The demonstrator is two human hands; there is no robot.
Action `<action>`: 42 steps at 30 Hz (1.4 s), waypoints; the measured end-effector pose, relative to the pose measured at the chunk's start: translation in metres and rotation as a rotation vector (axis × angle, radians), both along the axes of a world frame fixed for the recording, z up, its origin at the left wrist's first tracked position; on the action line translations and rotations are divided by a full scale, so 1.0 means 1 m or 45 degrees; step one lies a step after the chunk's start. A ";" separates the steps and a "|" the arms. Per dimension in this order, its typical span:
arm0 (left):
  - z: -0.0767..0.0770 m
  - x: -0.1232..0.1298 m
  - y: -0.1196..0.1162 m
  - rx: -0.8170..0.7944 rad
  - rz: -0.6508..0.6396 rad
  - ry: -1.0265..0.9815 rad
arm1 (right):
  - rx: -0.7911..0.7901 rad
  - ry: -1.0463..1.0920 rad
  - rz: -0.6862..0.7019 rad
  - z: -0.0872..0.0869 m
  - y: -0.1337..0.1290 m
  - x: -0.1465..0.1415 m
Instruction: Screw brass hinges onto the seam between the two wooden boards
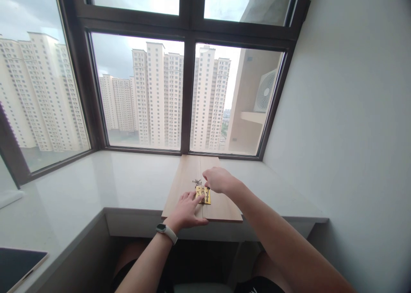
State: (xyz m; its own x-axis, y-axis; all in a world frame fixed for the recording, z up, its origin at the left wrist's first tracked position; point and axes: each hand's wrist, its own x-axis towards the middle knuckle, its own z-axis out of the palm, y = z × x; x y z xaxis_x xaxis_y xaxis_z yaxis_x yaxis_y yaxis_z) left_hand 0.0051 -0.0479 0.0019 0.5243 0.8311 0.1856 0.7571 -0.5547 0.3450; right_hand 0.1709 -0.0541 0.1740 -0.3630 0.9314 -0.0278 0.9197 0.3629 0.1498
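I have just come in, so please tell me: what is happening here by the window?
A person's left hand rests over two light wooden boards, set side by side on the windowsill, and touches a yellow hinge lying across both. The right hand is closed around what looks like a screwdriver, pointing down at the hinge. A few loose screws lie just beyond it.

No lettering or numbers can be read

Bare left hand (185,211), left wrist (169,225) fitted with smartwatch (167,233), rounded rectangular case (161,228), dark display, off-white band (171,235), bare right hand (220,179), both forearms (147,261) uncovered, black lower garment (265,285), small white marking (253,290) on garment, partly cropped.
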 end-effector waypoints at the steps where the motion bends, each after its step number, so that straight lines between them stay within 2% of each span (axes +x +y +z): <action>1: 0.000 0.000 0.000 -0.002 0.002 0.000 | -0.005 -0.001 0.011 0.000 0.001 0.000; 4: 0.001 0.000 -0.001 -0.008 0.004 -0.003 | -0.003 0.027 0.006 -0.003 0.003 0.002; 11: 0.001 0.000 -0.001 0.003 -0.005 -0.015 | 0.069 0.003 -0.150 -0.006 0.004 0.003; 18: 0.001 0.000 -0.001 0.001 -0.001 -0.012 | 0.046 -0.029 0.043 -0.004 0.004 0.004; 21: 0.001 0.000 -0.001 -0.005 0.002 -0.010 | 0.030 -0.029 0.062 -0.006 0.005 0.005; 26: 0.000 0.000 0.000 -0.010 -0.004 -0.013 | 0.049 0.060 -0.048 -0.010 0.008 0.004; 31: 0.000 0.000 0.000 -0.003 -0.004 -0.008 | 0.092 -0.017 -0.147 -0.009 0.007 0.002; 35: -0.001 0.000 0.000 0.001 -0.002 -0.007 | 0.026 -0.029 -0.059 -0.005 0.004 0.002; 39: -0.001 0.001 0.000 0.006 -0.001 -0.011 | 0.062 -0.054 0.052 -0.005 0.003 0.003; 42: -0.001 0.000 0.000 0.013 0.000 -0.010 | 0.062 -0.015 0.060 -0.008 0.006 0.003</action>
